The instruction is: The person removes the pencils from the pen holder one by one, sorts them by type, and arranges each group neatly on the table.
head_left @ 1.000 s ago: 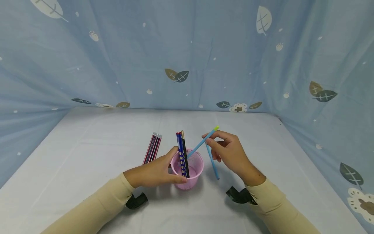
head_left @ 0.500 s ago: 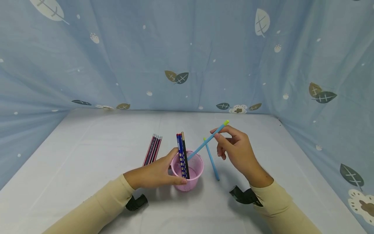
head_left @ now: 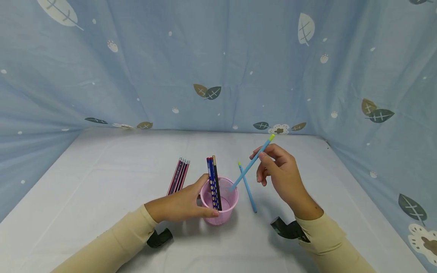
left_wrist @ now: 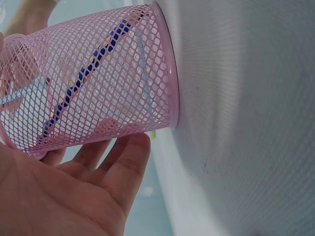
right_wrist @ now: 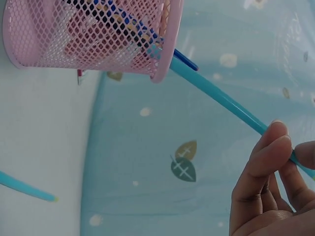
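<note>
My left hand holds the pink mesh pen cup from its left side, thumb along the front rim, fingers round the back. Two dark blue pencils with pale spots and a black pencil lean inside the cup. Between thumb and fingertips, my right hand pinches a light blue pencil with a yellow-green end pointing up. Its lower end sits just inside the cup's mouth, seen through the mesh in the right wrist view. A second light blue pencil lies on the table, right of the cup.
Several dark pencils with red stripes lie side by side behind my left hand. A blue curtain with leaf prints rises behind the white tabletop. Dark wrist camera mounts show under both sleeves.
My right hand has moved right and farther back, the light blue pencil with it. The pencil's lower end has shifted toward the cup's right rim. My left hand has stayed on the cup.
</note>
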The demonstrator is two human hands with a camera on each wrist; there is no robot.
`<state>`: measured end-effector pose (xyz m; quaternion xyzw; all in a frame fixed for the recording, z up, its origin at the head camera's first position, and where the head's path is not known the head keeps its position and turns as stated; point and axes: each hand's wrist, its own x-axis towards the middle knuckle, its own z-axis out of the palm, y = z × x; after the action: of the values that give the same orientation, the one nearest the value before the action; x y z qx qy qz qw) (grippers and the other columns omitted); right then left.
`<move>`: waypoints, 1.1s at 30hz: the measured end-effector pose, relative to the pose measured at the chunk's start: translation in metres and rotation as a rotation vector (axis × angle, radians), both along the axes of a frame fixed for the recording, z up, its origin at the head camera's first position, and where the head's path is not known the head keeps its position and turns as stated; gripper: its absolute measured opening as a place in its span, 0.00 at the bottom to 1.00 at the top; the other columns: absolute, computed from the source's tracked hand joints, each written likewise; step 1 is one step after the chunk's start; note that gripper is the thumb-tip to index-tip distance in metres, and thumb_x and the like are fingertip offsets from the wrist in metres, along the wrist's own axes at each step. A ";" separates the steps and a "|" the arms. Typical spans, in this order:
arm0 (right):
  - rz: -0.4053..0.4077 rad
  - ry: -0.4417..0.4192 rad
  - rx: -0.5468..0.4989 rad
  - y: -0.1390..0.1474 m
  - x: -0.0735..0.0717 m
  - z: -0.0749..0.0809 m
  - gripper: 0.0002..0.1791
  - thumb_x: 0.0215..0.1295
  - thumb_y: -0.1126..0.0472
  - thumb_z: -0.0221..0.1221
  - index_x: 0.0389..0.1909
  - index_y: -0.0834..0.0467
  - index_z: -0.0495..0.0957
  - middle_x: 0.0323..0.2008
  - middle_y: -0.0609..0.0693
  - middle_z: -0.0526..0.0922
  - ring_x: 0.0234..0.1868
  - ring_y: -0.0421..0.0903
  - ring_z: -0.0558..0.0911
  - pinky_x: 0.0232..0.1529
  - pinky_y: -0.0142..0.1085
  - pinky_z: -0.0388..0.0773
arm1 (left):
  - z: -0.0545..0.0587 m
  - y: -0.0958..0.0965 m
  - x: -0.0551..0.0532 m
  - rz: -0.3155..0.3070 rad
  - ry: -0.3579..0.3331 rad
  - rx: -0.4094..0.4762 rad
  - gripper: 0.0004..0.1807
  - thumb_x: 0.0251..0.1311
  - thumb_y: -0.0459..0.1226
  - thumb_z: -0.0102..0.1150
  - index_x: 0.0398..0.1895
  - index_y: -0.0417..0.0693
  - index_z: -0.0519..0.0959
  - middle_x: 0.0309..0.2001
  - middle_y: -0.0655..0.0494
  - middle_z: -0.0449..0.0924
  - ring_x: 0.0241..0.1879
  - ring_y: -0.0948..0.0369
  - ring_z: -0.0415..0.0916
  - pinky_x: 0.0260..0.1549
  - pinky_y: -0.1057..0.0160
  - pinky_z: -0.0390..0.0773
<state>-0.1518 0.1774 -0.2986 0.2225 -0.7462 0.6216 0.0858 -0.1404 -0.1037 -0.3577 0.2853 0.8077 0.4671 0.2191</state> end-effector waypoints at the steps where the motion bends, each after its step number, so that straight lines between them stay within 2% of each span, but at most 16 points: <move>1: 0.013 0.004 -0.011 0.000 -0.001 -0.001 0.11 0.78 0.63 0.48 0.47 0.67 0.74 0.41 0.50 0.84 0.17 0.47 0.76 0.17 0.37 0.77 | 0.000 0.000 0.000 0.000 0.002 0.000 0.42 0.57 0.55 0.70 0.68 0.56 0.56 0.54 0.67 0.78 0.57 0.65 0.74 0.60 0.53 0.71; 4: 0.040 0.003 -0.035 0.002 -0.002 -0.003 0.12 0.79 0.62 0.47 0.47 0.68 0.72 0.39 0.51 0.85 0.17 0.49 0.76 0.17 0.38 0.77 | -0.001 0.000 0.000 -0.001 0.002 0.000 0.41 0.57 0.55 0.70 0.67 0.58 0.56 0.54 0.67 0.78 0.57 0.65 0.74 0.60 0.54 0.71; 8: 0.058 -0.030 -0.060 0.003 -0.005 -0.004 0.11 0.81 0.58 0.45 0.47 0.62 0.70 0.36 0.49 0.87 0.16 0.50 0.77 0.17 0.39 0.77 | -0.001 0.000 0.001 -0.001 -0.002 0.000 0.42 0.57 0.55 0.69 0.68 0.59 0.56 0.54 0.67 0.78 0.58 0.66 0.73 0.61 0.53 0.71; 12: 0.084 -0.050 -0.089 0.006 -0.008 -0.005 0.10 0.82 0.54 0.41 0.48 0.55 0.68 0.33 0.48 0.89 0.16 0.47 0.79 0.17 0.37 0.76 | 0.000 0.000 0.001 -0.007 -0.004 0.007 0.42 0.58 0.55 0.69 0.68 0.57 0.56 0.56 0.64 0.78 0.58 0.66 0.73 0.62 0.52 0.70; 18: 0.114 -0.080 -0.083 0.006 -0.011 -0.009 0.11 0.83 0.52 0.38 0.49 0.53 0.65 0.28 0.47 0.87 0.15 0.46 0.80 0.16 0.36 0.76 | -0.001 0.001 0.001 -0.005 -0.002 0.014 0.43 0.58 0.54 0.69 0.69 0.57 0.55 0.56 0.65 0.77 0.59 0.65 0.73 0.63 0.51 0.70; 22: 0.101 -0.169 -0.009 0.003 -0.014 -0.013 0.12 0.83 0.51 0.38 0.51 0.54 0.64 0.25 0.49 0.84 0.13 0.46 0.76 0.16 0.36 0.74 | -0.001 0.000 0.001 -0.010 -0.008 0.028 0.43 0.58 0.54 0.69 0.69 0.57 0.55 0.57 0.62 0.77 0.60 0.64 0.73 0.64 0.50 0.70; 27: 0.128 -0.298 0.089 0.001 -0.020 -0.020 0.14 0.83 0.54 0.39 0.56 0.58 0.63 0.24 0.54 0.80 0.13 0.45 0.72 0.16 0.36 0.71 | -0.002 -0.001 0.000 -0.019 -0.018 0.049 0.42 0.59 0.52 0.69 0.69 0.56 0.55 0.59 0.56 0.77 0.60 0.62 0.73 0.63 0.48 0.70; 33: 0.121 -0.416 0.152 0.002 -0.026 -0.029 0.15 0.81 0.58 0.41 0.61 0.57 0.64 0.25 0.56 0.80 0.13 0.44 0.70 0.17 0.35 0.68 | -0.001 0.000 0.000 -0.022 -0.019 0.041 0.41 0.59 0.53 0.69 0.68 0.57 0.55 0.58 0.59 0.77 0.60 0.64 0.73 0.63 0.50 0.70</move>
<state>-0.1783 0.1796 -0.3281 0.1396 -0.7777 0.6001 -0.1246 -0.1407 -0.1040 -0.3587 0.2944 0.7926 0.4839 0.2258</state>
